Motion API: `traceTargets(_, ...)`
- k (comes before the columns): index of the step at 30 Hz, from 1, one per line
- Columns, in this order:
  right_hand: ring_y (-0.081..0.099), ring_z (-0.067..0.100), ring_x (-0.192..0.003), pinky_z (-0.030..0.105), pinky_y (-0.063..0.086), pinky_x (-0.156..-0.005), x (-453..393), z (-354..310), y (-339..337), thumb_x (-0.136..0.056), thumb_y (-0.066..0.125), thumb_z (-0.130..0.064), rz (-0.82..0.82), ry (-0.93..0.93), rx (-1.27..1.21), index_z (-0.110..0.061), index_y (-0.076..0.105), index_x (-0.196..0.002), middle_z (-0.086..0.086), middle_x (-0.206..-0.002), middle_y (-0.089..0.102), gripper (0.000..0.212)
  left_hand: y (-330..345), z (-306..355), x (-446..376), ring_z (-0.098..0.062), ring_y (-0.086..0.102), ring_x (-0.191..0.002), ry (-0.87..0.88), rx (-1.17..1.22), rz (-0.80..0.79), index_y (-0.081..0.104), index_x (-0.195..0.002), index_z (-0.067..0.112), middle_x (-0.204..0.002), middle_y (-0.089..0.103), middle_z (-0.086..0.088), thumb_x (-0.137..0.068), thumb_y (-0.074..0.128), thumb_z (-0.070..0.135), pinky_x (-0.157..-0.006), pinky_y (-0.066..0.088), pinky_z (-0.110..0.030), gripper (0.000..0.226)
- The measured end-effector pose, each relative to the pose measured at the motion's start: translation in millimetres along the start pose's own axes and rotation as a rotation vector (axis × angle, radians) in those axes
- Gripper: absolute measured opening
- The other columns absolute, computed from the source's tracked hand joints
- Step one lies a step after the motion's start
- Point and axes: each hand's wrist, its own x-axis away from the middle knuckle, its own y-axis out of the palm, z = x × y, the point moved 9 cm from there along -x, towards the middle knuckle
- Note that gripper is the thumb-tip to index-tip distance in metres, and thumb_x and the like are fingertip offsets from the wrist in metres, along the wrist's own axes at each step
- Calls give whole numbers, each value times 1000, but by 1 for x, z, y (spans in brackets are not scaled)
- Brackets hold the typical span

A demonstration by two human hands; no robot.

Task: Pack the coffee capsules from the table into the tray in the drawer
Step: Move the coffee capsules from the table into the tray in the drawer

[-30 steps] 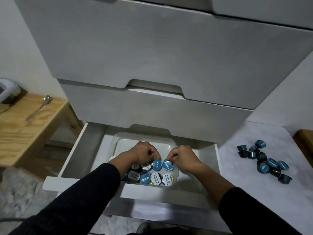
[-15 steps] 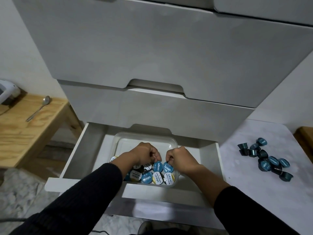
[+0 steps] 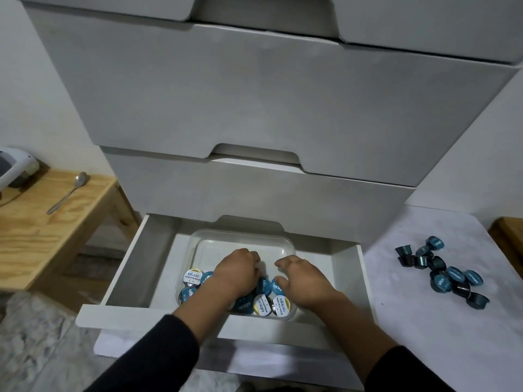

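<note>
While both of my hands were down inside the clear plastic rectangular tray, which sat in the open white bottom drawer, I judged the main risk to be disturbing what was already packed. My left hand rested knuckles-up over the round foil-lidded coffee capsules filling the tray's near half, its fingers curled under; whether they pinched a capsule I could not tell, because the hand hid its own fingertips. My right hand lay beside it with fingers loosely spread and bent, touching a blue-lidded capsule but not clearly gripping anything. The tray's far half was bare.

A second group, the loose pile of dark teal capsules, lay on the pale marble-patterned table to my right, well apart from the drawer, so I judged the task only partly done.

Pressing down too hard could tip a packed capsule onto its side or wedge it crooked. Dragging my wrists out carelessly could knock capsules over the low tray wall into the drawer. Several table capsules lay tilted and could roll off if brushed.
</note>
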Motion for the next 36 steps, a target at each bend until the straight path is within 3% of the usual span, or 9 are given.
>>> traceTargets(6,40,21,-129,30,33,-105,20,-9,-13,-96,38,-32,231,-24,90,-14,38,-135,6,-141,41,44,-17,11,31,-21,45,-122,-47,25,345,45,-128,10,-132,49,-7,-95,40,24,-98,40,-29,36)
traceTargets(10,68,23,-97,30,55,-79,38,-15,-31,-75,60,-29,494,-50,130,-8,67,-104,9,-102,70,36,-32,20,54,-25,47,-122,-53,65,536,47,-129,7,-133,50,-11,-94,45,23,-101,40,-32,38)
traceTargets(12,68,25,-99,35,55,-80,44,-13,-32,-73,59,-29,518,-44,113,-8,67,-103,11,-102,71,38,-33,24,62,-20,37,-132,-47,78,543,35,-138,11,-142,40,-7,-98,37,26,-109,31,-28,43)
traceTargets(16,48,26,-127,36,37,-105,61,-2,-37,-87,34,-39,567,-45,47,-8,53,-126,13,-131,56,53,-29,43,76,-16,22,-140,-17,71,516,18,-145,15,-151,26,-3,-96,40,30,-116,17,-25,55)
traceTargets(18,56,26,-119,33,40,-101,73,4,-40,-92,30,-41,614,-77,86,-6,57,-121,13,-123,62,53,-20,55,79,-17,15,-143,2,33,460,11,-147,15,-154,19,-3,-92,49,32,-118,13,-27,68)
traceTargets(22,64,29,-107,38,56,-88,95,25,-47,-93,48,-28,789,-195,144,2,64,-111,19,-111,68,38,-14,86,77,-16,10,-144,42,47,435,5,-147,17,-156,12,-1,-91,52,36,-118,10,-27,76)
traceTargets(27,64,36,-103,40,57,-82,109,79,-65,-92,54,-17,878,-182,353,7,67,-101,25,-107,68,28,-15,147,71,-13,19,-141,137,171,529,14,-147,19,-153,23,-1,-97,36,34,-116,16,-23,56)
traceTargets(32,66,39,-97,41,58,-77,130,146,-89,-93,45,-8,889,-153,507,4,69,-81,25,-99,69,30,11,225,53,-15,33,-136,187,239,485,29,-143,17,-147,35,-3,-97,36,30,-113,27,-25,48)
traceTargets(36,67,39,-88,40,59,-68,139,210,-98,-92,41,-5,845,-116,555,5,66,-73,25,-92,70,33,44,275,30,-17,63,-108,201,193,493,56,-125,14,-119,63,-5,-84,64,24,-88,51,-24,43)
